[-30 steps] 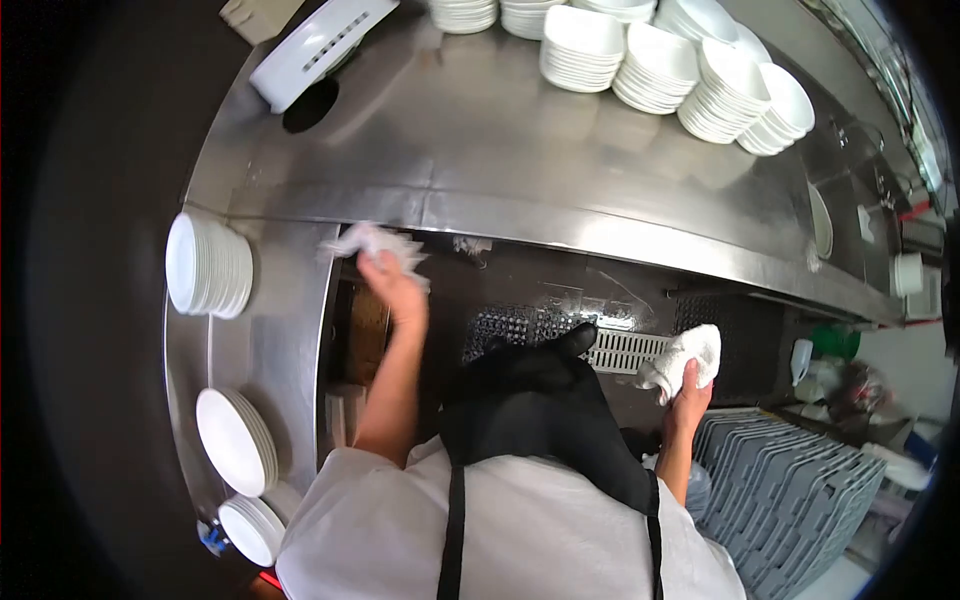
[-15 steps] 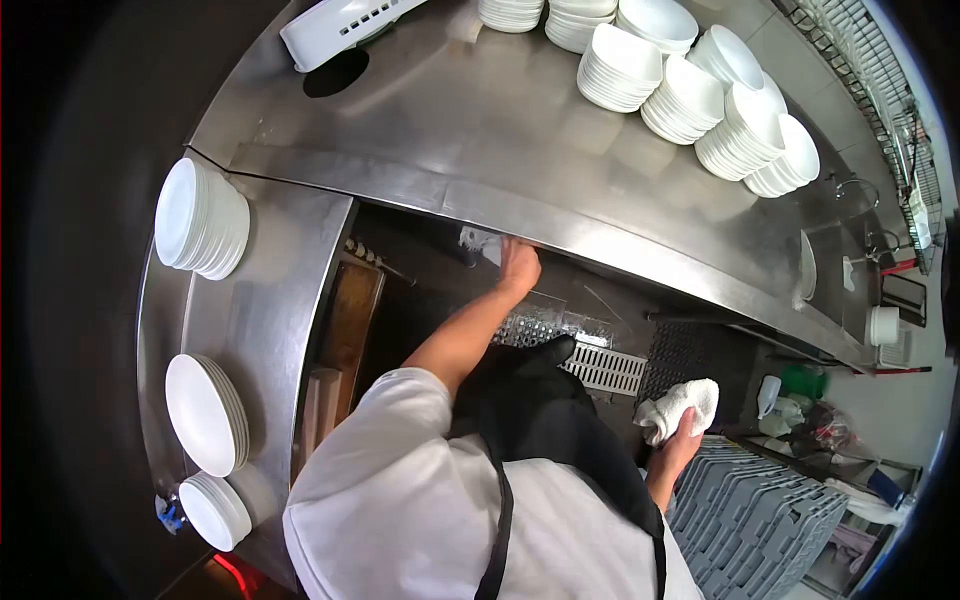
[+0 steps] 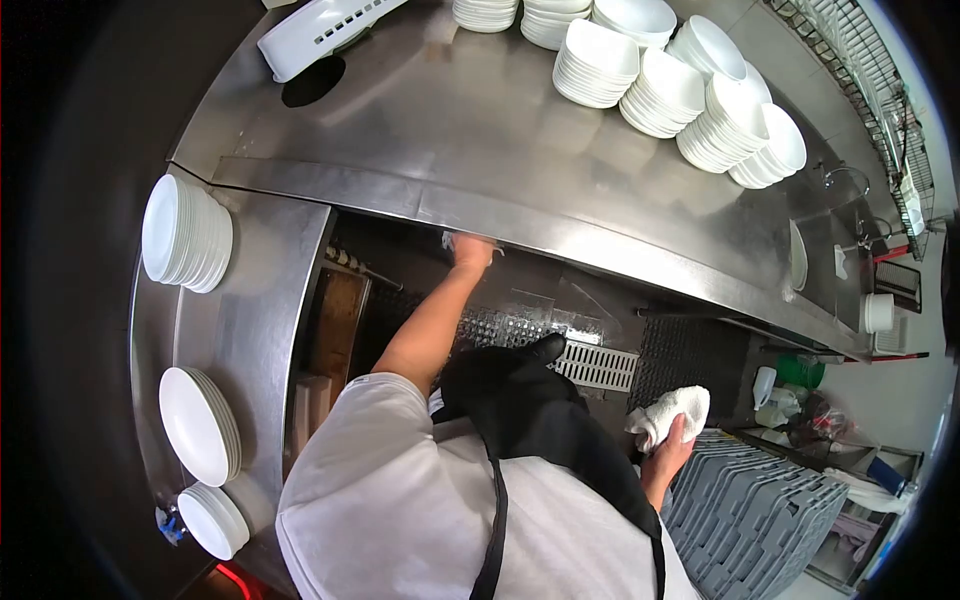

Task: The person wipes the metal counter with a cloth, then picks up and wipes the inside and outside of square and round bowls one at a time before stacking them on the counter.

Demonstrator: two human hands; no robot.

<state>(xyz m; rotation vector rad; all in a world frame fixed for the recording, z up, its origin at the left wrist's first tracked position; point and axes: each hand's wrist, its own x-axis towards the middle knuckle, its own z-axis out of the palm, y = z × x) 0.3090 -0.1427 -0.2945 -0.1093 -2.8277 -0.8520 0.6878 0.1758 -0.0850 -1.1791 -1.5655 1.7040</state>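
Observation:
My left hand (image 3: 470,250) is at the underside of the steel counter's front edge (image 3: 520,230), its fingers partly hidden beneath it. A bit of white cloth (image 3: 447,240) shows beside the fingers, and the hand is closed on it. Low on the right, my right hand (image 3: 672,445) grips a bunched white towel (image 3: 672,412), with the thumb lying along it. That towel hangs over the dark floor, above a stack of grey crates (image 3: 755,510).
Stacks of white bowls (image 3: 595,65) stand at the counter's back. Piled plates (image 3: 188,235) and oval dishes (image 3: 200,425) line the left side counter. A white basket (image 3: 320,35) sits at the upper left. A floor drain (image 3: 597,366) lies below.
Over the last second my left hand has gone from the left corner to beneath the counter's front edge. My right hand still holds the towel. The whole view has shifted.

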